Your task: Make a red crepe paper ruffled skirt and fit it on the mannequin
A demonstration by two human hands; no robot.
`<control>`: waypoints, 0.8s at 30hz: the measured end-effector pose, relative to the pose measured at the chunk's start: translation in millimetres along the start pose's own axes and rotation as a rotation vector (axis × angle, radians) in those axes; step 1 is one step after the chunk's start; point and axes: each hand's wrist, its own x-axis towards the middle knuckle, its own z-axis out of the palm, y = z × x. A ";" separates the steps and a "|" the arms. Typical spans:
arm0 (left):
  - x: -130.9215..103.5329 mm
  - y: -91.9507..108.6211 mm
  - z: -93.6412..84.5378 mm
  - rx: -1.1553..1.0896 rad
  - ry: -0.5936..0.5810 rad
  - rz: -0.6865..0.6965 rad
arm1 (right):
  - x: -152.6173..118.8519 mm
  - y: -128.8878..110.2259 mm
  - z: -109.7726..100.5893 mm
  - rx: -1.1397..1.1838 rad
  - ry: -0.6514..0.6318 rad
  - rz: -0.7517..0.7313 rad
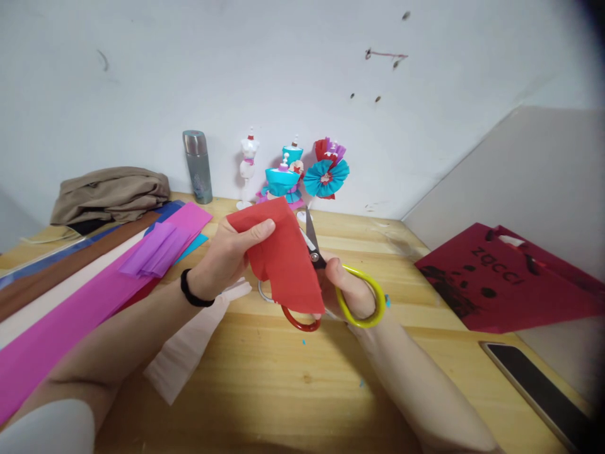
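Observation:
My left hand point(236, 246) pinches a folded piece of red crepe paper point(290, 258), thumb on top, above the wooden table. In my right hand point(352, 287) is a pair of scissors point(380, 302) with a yellow handle and dark blades. The blades are parted and point away from me, along the paper's right edge; whether they touch it I cannot tell. Below the paper's lower edge shows a red loop handle point(301, 326), the rest of it hidden. A pale strip of paper point(189, 350) lies under my left wrist.
Long paper strips in magenta point(61, 334), purple point(155, 249), brown and blue lie at left beside a brown cloth point(111, 192). A flask point(197, 167) and small dressed mannequins point(282, 180) stand by the wall. On the right are a red bag point(510, 296) and a phone point(534, 391).

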 end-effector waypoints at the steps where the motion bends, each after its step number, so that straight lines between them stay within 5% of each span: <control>1: -0.1 -0.3 -0.3 -0.009 -0.004 -0.001 | 0.0 0.2 -0.2 0.001 -0.008 -0.008; 7: 1.0 -0.3 -1.4 0.005 0.010 0.019 | 2.0 -1.9 1.6 -0.035 -0.116 -0.021; 24: 3.3 1.1 -3.1 0.036 0.011 0.038 | -2.9 -11.6 4.4 -0.067 -0.082 0.036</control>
